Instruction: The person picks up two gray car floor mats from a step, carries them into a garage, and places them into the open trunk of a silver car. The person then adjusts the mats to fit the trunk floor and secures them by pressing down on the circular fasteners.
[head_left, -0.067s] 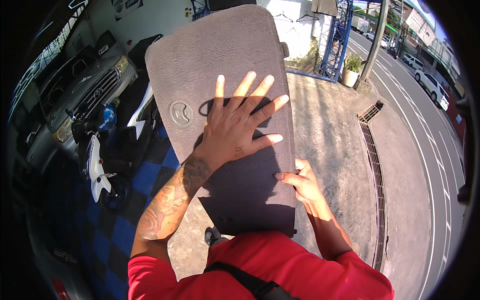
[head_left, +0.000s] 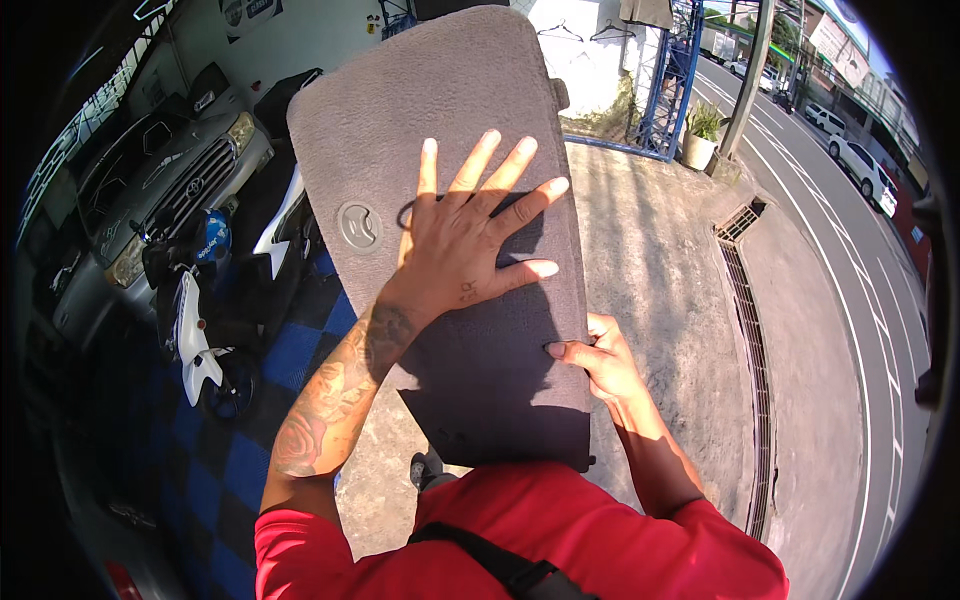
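Observation:
A grey-brown carpeted panel (head_left: 450, 90), like a car's trunk floor board, stands in front of me with its lower end against my red shirt. A round recessed pull (head_left: 359, 226) is set in its left side. My left hand (head_left: 465, 235) lies flat on the carpet right of that pull, fingers spread, palm hidden. On the panel's right edge, my right hand (head_left: 600, 360) is closed, thumb on the carpeted face and the other fingers mostly behind it. My shadow darkens the lower part of the panel.
At left, a white-and-black motorcycle (head_left: 195, 340) and a grey car (head_left: 180, 180) stand by blue-and-black floor tiles (head_left: 245, 465). A drain grate (head_left: 752, 360) runs through the concrete at right, beside a road with cars. A potted plant (head_left: 699, 150) stands by a post.
My left hand has slid slightly up and to the left over the carpet. The panel's top has shifted a little left. My right hand keeps its grip on the edge.

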